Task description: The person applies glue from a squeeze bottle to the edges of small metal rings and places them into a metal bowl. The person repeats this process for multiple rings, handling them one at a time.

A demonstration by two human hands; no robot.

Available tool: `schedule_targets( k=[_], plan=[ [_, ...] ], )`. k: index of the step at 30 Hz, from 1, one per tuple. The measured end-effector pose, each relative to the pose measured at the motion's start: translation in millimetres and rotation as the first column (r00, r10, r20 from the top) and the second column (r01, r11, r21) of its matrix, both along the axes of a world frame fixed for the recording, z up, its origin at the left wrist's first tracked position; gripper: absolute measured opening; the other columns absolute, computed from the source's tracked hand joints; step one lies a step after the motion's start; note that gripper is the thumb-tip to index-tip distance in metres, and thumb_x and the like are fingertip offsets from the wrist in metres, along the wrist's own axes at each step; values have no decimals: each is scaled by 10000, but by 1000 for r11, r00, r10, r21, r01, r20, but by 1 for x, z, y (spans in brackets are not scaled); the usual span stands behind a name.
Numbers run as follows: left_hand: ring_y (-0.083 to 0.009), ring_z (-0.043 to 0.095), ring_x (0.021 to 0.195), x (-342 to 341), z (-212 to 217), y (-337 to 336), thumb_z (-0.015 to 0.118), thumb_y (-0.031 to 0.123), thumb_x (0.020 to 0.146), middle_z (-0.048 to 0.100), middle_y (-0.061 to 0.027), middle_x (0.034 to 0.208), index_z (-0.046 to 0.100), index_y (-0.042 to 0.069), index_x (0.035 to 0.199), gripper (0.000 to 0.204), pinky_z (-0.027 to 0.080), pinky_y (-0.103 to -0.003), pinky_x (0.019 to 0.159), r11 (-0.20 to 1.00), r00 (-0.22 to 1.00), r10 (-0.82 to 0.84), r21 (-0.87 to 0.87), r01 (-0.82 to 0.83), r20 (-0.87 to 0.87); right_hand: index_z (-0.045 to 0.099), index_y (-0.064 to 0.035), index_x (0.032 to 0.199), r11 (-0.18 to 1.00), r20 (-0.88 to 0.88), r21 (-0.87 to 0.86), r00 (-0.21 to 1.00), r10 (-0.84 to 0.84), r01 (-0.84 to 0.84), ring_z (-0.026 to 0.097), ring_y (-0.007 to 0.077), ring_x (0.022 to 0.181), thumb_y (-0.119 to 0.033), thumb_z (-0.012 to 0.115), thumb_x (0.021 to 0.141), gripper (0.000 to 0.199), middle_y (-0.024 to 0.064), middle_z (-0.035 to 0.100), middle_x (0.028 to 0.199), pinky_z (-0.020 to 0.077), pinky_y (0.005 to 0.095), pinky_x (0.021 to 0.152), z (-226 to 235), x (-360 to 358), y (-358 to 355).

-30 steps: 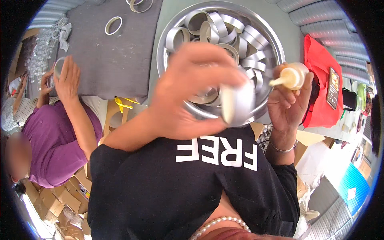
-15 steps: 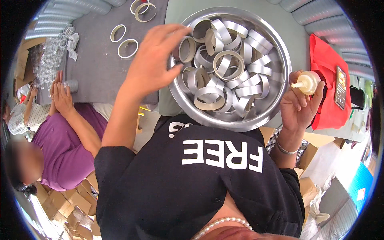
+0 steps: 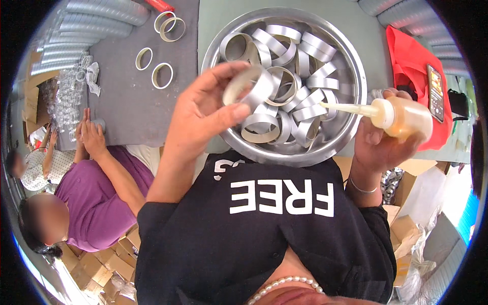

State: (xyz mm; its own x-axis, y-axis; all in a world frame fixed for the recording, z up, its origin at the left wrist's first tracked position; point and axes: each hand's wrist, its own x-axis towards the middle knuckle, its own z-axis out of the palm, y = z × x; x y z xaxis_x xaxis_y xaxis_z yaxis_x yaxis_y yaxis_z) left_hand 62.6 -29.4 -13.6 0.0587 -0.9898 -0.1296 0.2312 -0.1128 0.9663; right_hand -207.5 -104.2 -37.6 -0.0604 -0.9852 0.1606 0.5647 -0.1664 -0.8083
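A silver metal ring (image 3: 260, 91) is pinched between the thumb and fingers of my left hand (image 3: 206, 109), tilted above the left side of a steel bowl (image 3: 362, 76). Many similar rings (image 3: 315, 84) lie heaped in the bowl, silver outside and cream inside. My right hand (image 3: 378, 145) holds a squeeze bottle (image 3: 404, 119) beside the bowl's right rim. The bottle holds amber liquid and lies nearly level. Its long thin nozzle points left over the rings, apart from the ring in my left hand.
Several rings (image 3: 162, 76) lie on the dark table cover (image 3: 132, 107) at left. A co-worker in purple (image 3: 104, 188) sits there near clear glass-like pieces (image 3: 63, 101). To the right are a red bag (image 3: 401, 56) and a phone (image 3: 435, 94). Cardboard boxes (image 3: 96, 267) stand below.
My left hand has come right and down and now holds a ring lifted above the heap. The bottle has swung from pointing toward me to lying sideways, nozzle over the bowl.
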Motion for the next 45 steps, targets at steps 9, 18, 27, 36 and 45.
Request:
schedule_targets(
  k=[9, 18, 27, 36, 45],
  plan=[
    [-285, 480, 1255, -57, -1, 8, 660, 276, 764, 433, -212, 1381, 337, -110, 1376, 792, 392, -387, 1068, 963, 897, -86, 196, 187, -434, 415, 42, 1261, 993, 64, -1, 991, 117, -117, 563, 95, 589, -665, 509, 851, 822, 199, 573, 1163, 467, 186, 513, 13, 19, 19],
    [-287, 545, 1171, -56, -6, 7, 739, 333, 773, 523, -162, 1287, 410, -34, 1352, 760, 451, -431, 993, 915, 873, -319, 121, 385, -369, 435, 45, 1236, 943, 295, 150, 924, 244, -297, 467, 55, 489, -615, 499, 887, 749, 184, 613, 1072, 373, 165, 411, 16, 46, 16],
    [-329, 599, 1080, -46, -9, 15, 597, 540, 845, 498, -214, 1246, 334, -63, 1346, 827, 618, -375, 726, 922, 766, -104, 228, 314, -634, 399, 13, 1253, 649, -445, -684, 895, -10, -333, 609, 249, 686, -456, 765, 753, 776, 239, 475, 1167, 514, 341, 536, 23, -36, 10],
    [-321, 627, 1041, -52, -5, 19, 524, 408, 950, 528, -197, 1197, 319, -55, 1348, 644, 616, -371, 745, 899, 639, -58, 238, 368, -767, 487, -36, 1100, 587, -546, -714, 828, -125, -382, 633, 241, 656, -303, 850, 667, 625, 240, 630, 992, 513, 296, 507, 48, 0, 18],
    [-232, 561, 1118, -51, 8, 13, 799, 169, 735, 498, -108, 1227, 402, 41, 1294, 698, 566, -376, 870, 968, 867, -111, 144, 205, -486, 441, -31, 1245, 621, -729, -527, 684, 22, -581, 624, 303, 836, -284, 847, 687, 735, 272, 547, 1140, 536, 338, 636, 58, -25, 23]
  ],
)
